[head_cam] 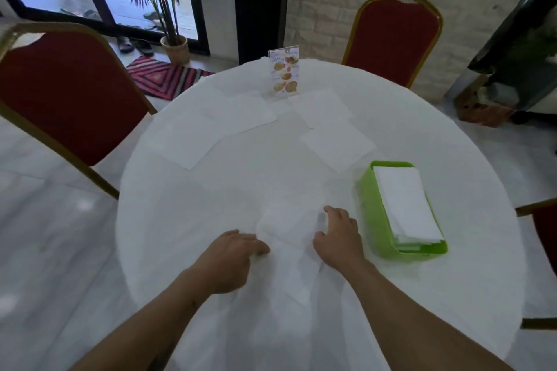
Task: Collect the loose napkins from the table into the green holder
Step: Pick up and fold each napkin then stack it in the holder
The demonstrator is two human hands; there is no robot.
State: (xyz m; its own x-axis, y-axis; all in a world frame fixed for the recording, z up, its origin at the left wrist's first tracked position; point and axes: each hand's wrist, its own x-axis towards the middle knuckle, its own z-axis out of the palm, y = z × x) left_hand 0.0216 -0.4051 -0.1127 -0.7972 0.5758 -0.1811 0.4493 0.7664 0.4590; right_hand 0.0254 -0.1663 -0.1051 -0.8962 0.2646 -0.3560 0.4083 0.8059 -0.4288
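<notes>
1. A loose napkin (286, 226) lies on the tabletop (211, 205) near the front edge, between the two hands and just left of the green holder (373, 214).
2. It is judged light, limp and easily creased — best taken at opposite edges.
3. The left hand (233, 256) is curled at its left edge, the right hand (337, 235) at its right; whether either grip has closed on paper cannot be told.
4. Further napkins (337, 147) lie farther back — white on white, their outlines are faint.

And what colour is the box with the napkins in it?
Bright green. The holder shows clearly in the head view, with white napkins stacked inside.
</notes>
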